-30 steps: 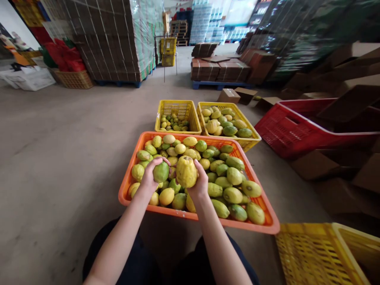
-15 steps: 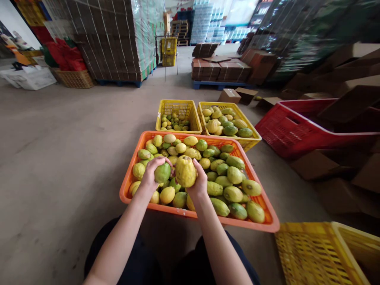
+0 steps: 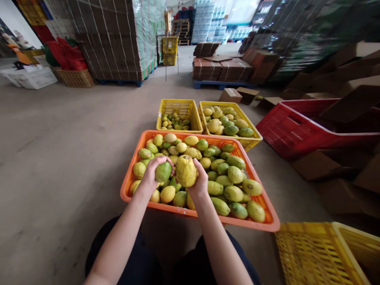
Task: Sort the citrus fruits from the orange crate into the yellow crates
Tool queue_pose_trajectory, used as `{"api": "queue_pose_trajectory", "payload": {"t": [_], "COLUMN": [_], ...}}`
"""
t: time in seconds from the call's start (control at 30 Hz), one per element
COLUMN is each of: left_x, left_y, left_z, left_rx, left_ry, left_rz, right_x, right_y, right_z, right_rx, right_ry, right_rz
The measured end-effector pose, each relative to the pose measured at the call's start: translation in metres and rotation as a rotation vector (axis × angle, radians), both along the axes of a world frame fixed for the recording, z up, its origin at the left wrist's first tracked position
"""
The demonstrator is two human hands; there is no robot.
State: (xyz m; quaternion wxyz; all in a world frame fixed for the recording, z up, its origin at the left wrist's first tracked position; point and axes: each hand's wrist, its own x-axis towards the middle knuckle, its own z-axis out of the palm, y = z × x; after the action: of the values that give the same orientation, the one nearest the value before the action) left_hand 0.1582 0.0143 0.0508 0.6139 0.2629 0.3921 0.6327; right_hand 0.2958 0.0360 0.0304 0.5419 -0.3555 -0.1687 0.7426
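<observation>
A wide orange crate (image 3: 196, 213) full of green and yellow fruits lies in front of me. Over its left half, my left hand (image 3: 153, 172) is wrapped round a round green fruit (image 3: 163, 172). Close beside it, my right hand (image 3: 201, 180) grips a larger, bumpy yellow fruit (image 3: 186, 171) from the right. Both fruits are held above the ones in the crate, a small gap between them. Some fingers are hidden behind the fruits.
Beyond the orange crate stand two yellow crates, the left (image 3: 198, 122) with small fruits, the right (image 3: 252, 138) with larger ones. A red crate (image 3: 282, 128) and cardboard are at right, another yellow crate (image 3: 311, 249) at lower right.
</observation>
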Motion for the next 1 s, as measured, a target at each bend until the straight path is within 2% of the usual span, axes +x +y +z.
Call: {"api": "queue_pose_trajectory", "payload": {"t": [0.23,0.53,0.73,1.0], "left_x": [-0.005,-0.002,0.001,0.004], "left_y": [0.003,0.009,0.008,0.008], "left_z": [0.005,-0.002,-0.002,0.004], "left_rx": [-0.042,-0.175,-0.177,-0.192], "left_ry": [-0.084,-0.108,-0.113,-0.149], "left_rz": [0.042,0.021,0.078,0.061], "right_x": [0.000,-0.003,-0.003,-0.002], "right_y": [0.000,0.001,0.001,-0.002], "right_z": [-0.003,-0.005,-0.003,0.003], "right_rx": [0.017,0.010,0.003,-0.018], "right_ry": [0.069,0.101,0.104,0.111], "right_rz": [-0.002,-0.062,-0.092,-0.057]}}
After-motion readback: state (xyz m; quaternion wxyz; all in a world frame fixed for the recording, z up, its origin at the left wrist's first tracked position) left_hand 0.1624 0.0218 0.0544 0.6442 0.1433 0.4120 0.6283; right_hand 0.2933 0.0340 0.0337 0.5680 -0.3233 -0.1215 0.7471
